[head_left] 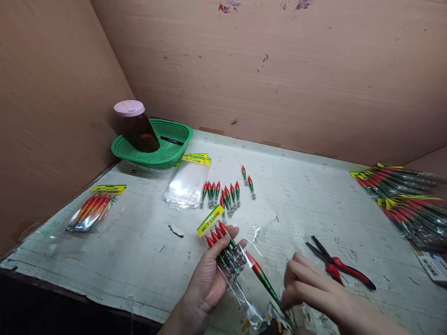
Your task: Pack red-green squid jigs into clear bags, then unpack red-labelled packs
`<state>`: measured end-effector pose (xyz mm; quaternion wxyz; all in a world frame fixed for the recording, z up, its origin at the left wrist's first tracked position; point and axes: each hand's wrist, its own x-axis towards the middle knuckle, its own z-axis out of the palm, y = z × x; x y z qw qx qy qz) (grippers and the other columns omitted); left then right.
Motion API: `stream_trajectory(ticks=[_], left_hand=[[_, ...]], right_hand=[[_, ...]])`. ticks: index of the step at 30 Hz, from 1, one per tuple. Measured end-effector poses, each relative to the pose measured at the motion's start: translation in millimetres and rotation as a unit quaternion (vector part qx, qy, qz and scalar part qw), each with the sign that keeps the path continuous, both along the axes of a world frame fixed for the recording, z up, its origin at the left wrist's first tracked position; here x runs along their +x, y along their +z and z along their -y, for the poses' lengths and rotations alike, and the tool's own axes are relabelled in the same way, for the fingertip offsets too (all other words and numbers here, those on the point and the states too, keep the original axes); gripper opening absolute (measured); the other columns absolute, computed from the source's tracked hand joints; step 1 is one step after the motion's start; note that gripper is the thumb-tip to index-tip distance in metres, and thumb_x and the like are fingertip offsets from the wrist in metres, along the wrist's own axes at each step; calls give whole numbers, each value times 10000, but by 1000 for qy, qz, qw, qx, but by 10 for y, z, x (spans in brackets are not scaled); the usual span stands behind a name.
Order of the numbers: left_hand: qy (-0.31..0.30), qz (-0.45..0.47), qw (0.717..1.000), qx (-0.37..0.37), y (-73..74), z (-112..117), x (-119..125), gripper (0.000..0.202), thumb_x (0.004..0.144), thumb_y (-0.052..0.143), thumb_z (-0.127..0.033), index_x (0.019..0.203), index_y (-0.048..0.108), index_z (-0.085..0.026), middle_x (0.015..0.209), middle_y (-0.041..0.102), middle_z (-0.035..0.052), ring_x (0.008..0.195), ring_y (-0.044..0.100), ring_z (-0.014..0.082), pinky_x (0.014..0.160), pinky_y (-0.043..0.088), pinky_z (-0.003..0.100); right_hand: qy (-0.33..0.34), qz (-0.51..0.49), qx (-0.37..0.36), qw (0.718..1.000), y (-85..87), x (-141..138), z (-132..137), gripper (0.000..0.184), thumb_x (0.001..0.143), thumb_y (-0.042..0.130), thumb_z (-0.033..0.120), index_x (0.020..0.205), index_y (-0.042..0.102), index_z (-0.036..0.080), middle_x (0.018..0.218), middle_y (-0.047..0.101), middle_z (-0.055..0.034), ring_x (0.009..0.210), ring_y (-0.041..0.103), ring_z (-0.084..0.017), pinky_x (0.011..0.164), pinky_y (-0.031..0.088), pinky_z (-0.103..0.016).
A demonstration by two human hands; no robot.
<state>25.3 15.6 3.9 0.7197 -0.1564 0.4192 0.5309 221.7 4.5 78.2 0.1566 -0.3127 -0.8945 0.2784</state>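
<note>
My left hand (209,274) holds a clear bag (223,246) with a yellow header card, several red-and-green squid lures inside it. My right hand (310,288) pinches the tail end of one more red-and-green lure (261,274), whose red tip lies at the bag's open mouth. Both hands are over the near edge of the white table (139,242). Several loose lures (226,191) lie in a row in the table's middle, beyond the hands.
Red-handled pliers (340,267) lie just right of my right hand. Empty bags (188,181) lie by a green basket (174,144) holding a dark jar with a pink lid (134,123). One filled pack (94,209) lies left, piled filled packs (401,200) right. Brown walls enclose the table.
</note>
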Motion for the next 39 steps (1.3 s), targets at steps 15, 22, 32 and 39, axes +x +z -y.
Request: stream_trajectory(ticks=[15, 22, 32, 39], left_hand=[[-49, -21, 998, 36, -80, 76, 44, 136, 801, 641, -80, 931, 681, -80, 784, 728, 85, 681, 697, 185, 750, 591, 334], [-269, -68, 951, 138, -142, -196, 75, 154, 713, 721, -93, 855, 664, -84, 735, 686, 77, 633, 650, 156, 624, 549, 257], [-431, -206, 869, 128, -423, 253, -127, 816, 614, 818, -296, 1262, 327, -232, 758, 626, -27, 692, 697, 211, 581, 514, 268], [-383, -211, 886, 155, -520, 377, -165, 837, 618, 791, -336, 1275, 286, -222, 758, 600, -51, 587, 586, 102, 539, 512, 239]], right_hand=[[-132, -30, 281, 950, -418, -275, -100, 122, 862, 525, 61, 805, 544, 167, 663, 535, -16, 650, 456, -150, 644, 345, -304], [-106, -25, 270, 957, -864, -152, 75, 223, 869, 459, 16, 711, 522, 162, 621, 459, -9, 604, 370, -136, 565, 291, -276], [-232, -35, 187, 954, -1154, -178, 361, 170, 892, 486, 99, 745, 507, 182, 674, 477, -11, 628, 439, -147, 577, 340, -260], [-148, -68, 52, 985, -1206, -484, 480, 53, 871, 562, 135, 865, 564, 188, 772, 581, -31, 706, 516, -171, 601, 382, -264]])
